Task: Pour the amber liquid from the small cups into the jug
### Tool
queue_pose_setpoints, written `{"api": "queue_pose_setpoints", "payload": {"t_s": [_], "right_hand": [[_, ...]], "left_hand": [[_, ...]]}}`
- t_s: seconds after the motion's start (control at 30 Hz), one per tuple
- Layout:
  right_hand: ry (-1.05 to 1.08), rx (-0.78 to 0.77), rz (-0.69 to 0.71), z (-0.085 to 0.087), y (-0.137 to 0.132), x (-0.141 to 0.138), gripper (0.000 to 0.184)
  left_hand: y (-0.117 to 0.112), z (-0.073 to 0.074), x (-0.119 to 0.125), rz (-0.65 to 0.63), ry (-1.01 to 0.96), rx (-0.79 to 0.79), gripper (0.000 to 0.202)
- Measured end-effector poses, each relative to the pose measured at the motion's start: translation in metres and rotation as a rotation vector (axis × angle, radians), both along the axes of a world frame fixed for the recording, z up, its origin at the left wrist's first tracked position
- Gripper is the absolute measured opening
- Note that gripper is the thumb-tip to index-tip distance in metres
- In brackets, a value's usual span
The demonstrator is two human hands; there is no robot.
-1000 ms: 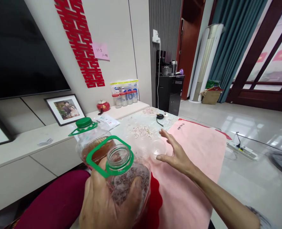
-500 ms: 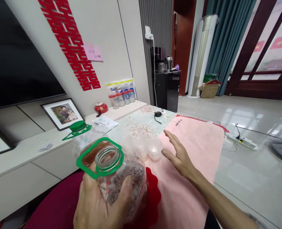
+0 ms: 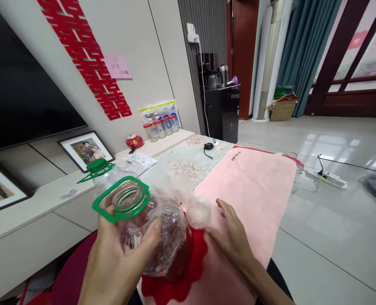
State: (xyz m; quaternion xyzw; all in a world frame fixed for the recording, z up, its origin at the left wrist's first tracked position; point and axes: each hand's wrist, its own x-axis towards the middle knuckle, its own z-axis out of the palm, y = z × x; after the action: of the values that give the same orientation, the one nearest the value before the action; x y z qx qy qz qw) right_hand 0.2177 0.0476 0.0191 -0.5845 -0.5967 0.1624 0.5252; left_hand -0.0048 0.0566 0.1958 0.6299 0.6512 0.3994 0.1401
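My left hand point(image 3: 118, 250) grips a large clear plastic jug point(image 3: 165, 237) around its upper part. The jug has a green collar handle point(image 3: 100, 207) and an uncapped neck, and it holds reddish-brown liquid with bubbles on the inner wall. It is tilted over a red scalloped mat point(image 3: 197, 254). My right hand point(image 3: 232, 233) is low over the pink cloth, thumb and fingers apart, with nothing in it. Just left of its fingertips is a clear plastic cup point(image 3: 199, 212) at the mat's edge. More clear cups point(image 3: 176, 186) are blurred behind the jug.
A second clear jug with a green cap point(image 3: 98, 166) stands behind at left. The pink cloth point(image 3: 254, 182) covers the near table. Farther back are a black tape measure point(image 3: 208, 146), red-lidded jars point(image 3: 162, 128), a red pot point(image 3: 134, 142) and a framed photo point(image 3: 87, 149).
My right hand has moved left and down, toward me. The clear cup beside it now sits closer to the red mat, apart from the other cups. The jug stays in my left hand.
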Motion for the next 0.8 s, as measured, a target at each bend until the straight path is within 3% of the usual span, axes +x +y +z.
{"api": "queue_pose_setpoints", "payload": {"t_s": [0.1, 0.2, 0.33, 0.5, 0.67, 0.8], "right_hand": [[-0.074, -0.031, 0.15, 0.006, 0.019, 0.009, 0.077], [-0.124, -0.004, 0.324, 0.016, 0.036, 0.013, 0.068], [-0.113, 0.012, 0.446, 0.029, 0.054, 0.017, 0.056], [0.057, -0.081, 0.43, 0.039, 0.072, 0.034, 0.06], [0.228, -0.204, 0.364, 0.052, 0.099, 0.057, 0.038], [0.28, -0.258, 0.363, 0.056, 0.135, 0.057, 0.031]], "left_hand": [[-0.002, -0.002, 0.005, 0.052, -0.048, -0.092, 0.075], [-0.002, -0.002, 0.008, 0.079, -0.03, -0.079, 0.076], [0.0, -0.004, 0.007, 0.097, -0.014, -0.073, 0.079], [-0.004, -0.002, 0.009, 0.155, 0.027, -0.1, 0.078], [-0.006, 0.004, 0.013, 0.194, 0.072, -0.18, 0.082], [-0.002, 0.0, 0.008, 0.21, 0.093, -0.184, 0.087]]}}
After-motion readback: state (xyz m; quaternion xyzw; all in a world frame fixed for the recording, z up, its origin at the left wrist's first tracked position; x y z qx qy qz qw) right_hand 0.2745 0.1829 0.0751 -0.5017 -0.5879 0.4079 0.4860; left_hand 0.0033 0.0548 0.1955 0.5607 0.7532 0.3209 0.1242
